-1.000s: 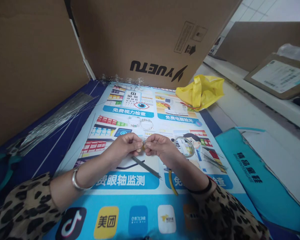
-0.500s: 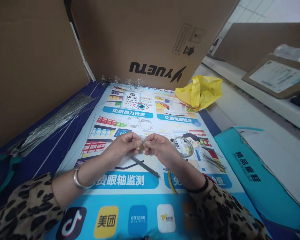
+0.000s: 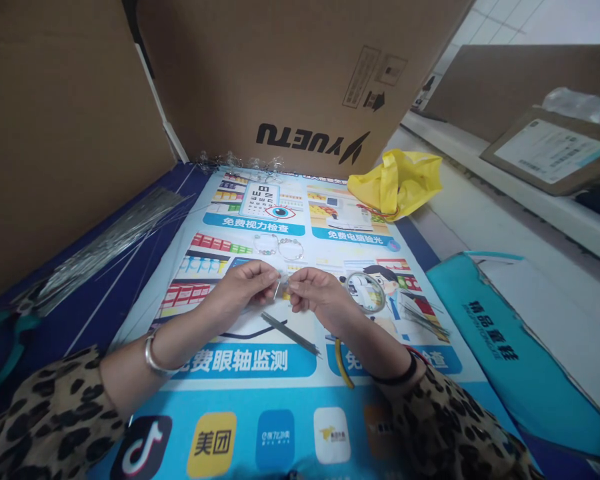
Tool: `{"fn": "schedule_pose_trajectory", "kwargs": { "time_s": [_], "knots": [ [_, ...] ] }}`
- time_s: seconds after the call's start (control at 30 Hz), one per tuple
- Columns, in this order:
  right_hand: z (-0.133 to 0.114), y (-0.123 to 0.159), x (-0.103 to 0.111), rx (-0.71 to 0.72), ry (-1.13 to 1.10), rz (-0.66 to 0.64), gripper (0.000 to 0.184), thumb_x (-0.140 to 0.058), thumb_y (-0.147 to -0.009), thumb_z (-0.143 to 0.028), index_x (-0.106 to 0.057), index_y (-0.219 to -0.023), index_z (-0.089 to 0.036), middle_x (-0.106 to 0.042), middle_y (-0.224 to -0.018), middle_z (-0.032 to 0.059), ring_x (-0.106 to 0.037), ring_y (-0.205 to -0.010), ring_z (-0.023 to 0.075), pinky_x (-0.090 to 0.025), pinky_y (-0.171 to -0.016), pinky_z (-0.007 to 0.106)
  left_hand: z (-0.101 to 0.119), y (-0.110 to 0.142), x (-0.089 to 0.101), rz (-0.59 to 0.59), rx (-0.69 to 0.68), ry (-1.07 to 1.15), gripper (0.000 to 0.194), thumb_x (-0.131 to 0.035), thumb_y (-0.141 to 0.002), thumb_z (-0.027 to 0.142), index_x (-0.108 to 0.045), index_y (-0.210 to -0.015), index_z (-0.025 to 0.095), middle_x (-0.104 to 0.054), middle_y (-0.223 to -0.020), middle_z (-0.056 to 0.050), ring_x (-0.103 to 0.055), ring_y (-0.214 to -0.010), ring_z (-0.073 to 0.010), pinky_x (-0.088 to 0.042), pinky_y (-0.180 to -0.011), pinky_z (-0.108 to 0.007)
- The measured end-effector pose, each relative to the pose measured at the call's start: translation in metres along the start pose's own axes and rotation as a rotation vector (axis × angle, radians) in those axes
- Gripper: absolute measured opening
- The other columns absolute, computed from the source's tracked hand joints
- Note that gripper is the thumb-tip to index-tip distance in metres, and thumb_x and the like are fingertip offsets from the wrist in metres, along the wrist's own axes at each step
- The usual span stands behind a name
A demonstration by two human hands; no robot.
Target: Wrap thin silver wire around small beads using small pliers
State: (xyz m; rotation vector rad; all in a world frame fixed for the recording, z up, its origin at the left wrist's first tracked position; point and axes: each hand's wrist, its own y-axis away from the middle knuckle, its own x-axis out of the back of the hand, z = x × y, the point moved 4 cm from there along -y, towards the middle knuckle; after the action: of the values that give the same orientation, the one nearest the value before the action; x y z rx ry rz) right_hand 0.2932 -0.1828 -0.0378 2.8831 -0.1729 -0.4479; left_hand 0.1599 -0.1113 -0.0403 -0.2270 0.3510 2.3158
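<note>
My left hand (image 3: 254,283) and my right hand (image 3: 314,293) meet over the middle of the printed mat, both closed in a pinch. A short, thin, pale wire (image 3: 277,289) slants down beside the left fingertips. Between the hands sits a small shiny clear piece (image 3: 285,278), its near side at the right fingertips; its kind is too small to tell. Two beaded bracelets (image 3: 291,249) lie just beyond the hands. Nearer to me is a bundle of short wires (image 3: 290,333). A round coil of wire (image 3: 366,292) rests to the right of my right hand.
Left are a bundle of long wires (image 3: 115,240) and teal-handled pliers (image 3: 17,333). Clear wire pieces (image 3: 245,163) lie by the cardboard box (image 3: 280,80). A yellow bag (image 3: 397,187), more wires (image 3: 427,321) and a teal box (image 3: 500,333) are right. A yellow handle (image 3: 343,363) shows beside my right forearm.
My left hand has drawn a little to the left, opening a small gap between the hands. The thin pale wire now shows there. My right hand stays nearly in place.
</note>
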Motion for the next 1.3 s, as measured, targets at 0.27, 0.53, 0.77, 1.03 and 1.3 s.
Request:
{"fn": "schedule_pose_trajectory", "kwargs": {
  "time_s": [0.27, 0.53, 0.77, 1.03, 1.3],
  "knots": [
    [0.002, 0.001, 0.000, -0.002, 0.097, 0.019, 0.022, -0.070, -0.067, -0.035, -0.059, -0.077, -0.017, -0.062, -0.058, -0.0017, -0.056, -0.049, 0.0086, -0.044, -0.052, 0.022, 0.000, 0.001, -0.004, -0.034, 0.050, -0.031, 0.020, -0.066, -0.073, 0.032, -0.055, -0.074, 0.015, -0.055, -0.056, 0.004, -0.048, -0.049, -0.0060, -0.037, -0.050, -0.019],
    [0.001, 0.003, -0.007, 0.005, 0.092, 0.038, 0.024, -0.070, -0.063, -0.036, -0.057, -0.073, -0.019, -0.059, -0.057, -0.0043, -0.056, -0.051, 0.0091, -0.044, -0.051, 0.022, -0.005, 0.002, -0.006, -0.020, 0.062, -0.069, 0.020, -0.066, -0.073, 0.030, -0.050, -0.074, 0.017, -0.054, -0.055, 0.005, -0.048, -0.048, -0.0068, -0.036, -0.049, -0.019],
    [-0.059, 0.017, 0.018, 0.262, 0.985, 0.146, 0.006, -0.052, -0.076, -0.023, -0.058, -0.077, -0.020, -0.060, -0.071, -0.0015, -0.054, -0.065, 0.0106, -0.039, -0.061, 0.023, -0.001, 0.001, 0.001, -0.043, -0.001, -0.350, 0.023, -0.061, -0.076, 0.040, -0.053, -0.070, 0.019, -0.053, -0.056, 0.005, -0.045, -0.050, -0.0082, -0.033, -0.049, -0.019],
    [-0.129, 0.062, 0.141, -0.281, 2.030, 0.434, 0.022, -0.040, -0.079, -0.014, -0.062, -0.081, -0.017, -0.063, -0.084, 0.0075, -0.052, -0.075, 0.0163, -0.026, -0.057, 0.026, 0.010, 0.002, -0.002, -0.293, -0.282, -1.068, 0.019, -0.052, -0.079, 0.039, -0.064, -0.081, 0.024, -0.066, -0.085, -0.003, -0.058, -0.079, -0.0209, -0.041, -0.069, -0.028],
    [-0.098, 0.050, 0.197, -0.563, 2.008, 0.269, 0.022, -0.050, -0.087, -0.028, -0.059, -0.101, -0.014, -0.060, -0.101, 0.0076, -0.057, -0.087, 0.0172, -0.046, -0.073, 0.031, 0.014, 0.014, -0.014, -0.502, -0.334, -1.257, 0.018, -0.048, -0.081, 0.031, -0.065, -0.083, 0.026, -0.064, -0.090, -0.003, -0.056, -0.087, -0.0222, -0.040, -0.076, -0.030]
  ]
}}
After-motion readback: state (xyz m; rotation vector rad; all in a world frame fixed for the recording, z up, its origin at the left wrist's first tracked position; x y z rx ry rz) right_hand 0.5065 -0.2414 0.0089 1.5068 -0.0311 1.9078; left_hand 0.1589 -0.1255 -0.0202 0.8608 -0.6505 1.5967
